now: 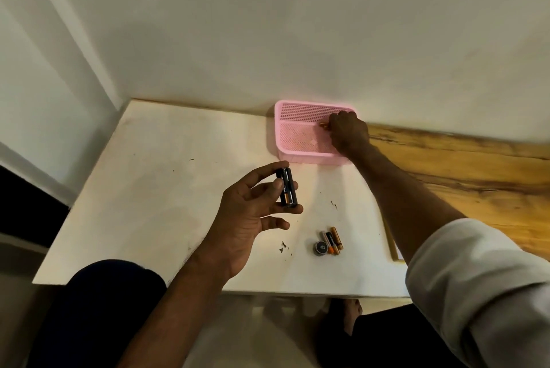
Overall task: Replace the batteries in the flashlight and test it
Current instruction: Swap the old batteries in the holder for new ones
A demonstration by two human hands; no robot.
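- The pale bench point(154, 189) fills the middle of the frame, butted against a cream wall; a bare wood-grain stretch of it runs along the right edge.
- A pink perforated basket point(290, 156) sits at the bench's far edge, centre-right of the frame, against the wall.
- The right hand point(348, 132), on an arm with a rolled white sleeve point(476, 284), reaches into the basket's right side, fingers closed on a small copper-tipped battery point(323, 125); the rest of the basket floor that shows looks bare.
- The left hand point(253, 215), in the frame's centre, is half open, pinching a black battery holder point(287, 187) between thumb and fingertips; it carries black-and-copper cells, and their lettering is too blurred to read.
- Below and right of that hand, three loose batteries point(332, 241) lie side by side on the bench, touching a small round dark cap point(320, 247).
- No flashlight body can be made out.
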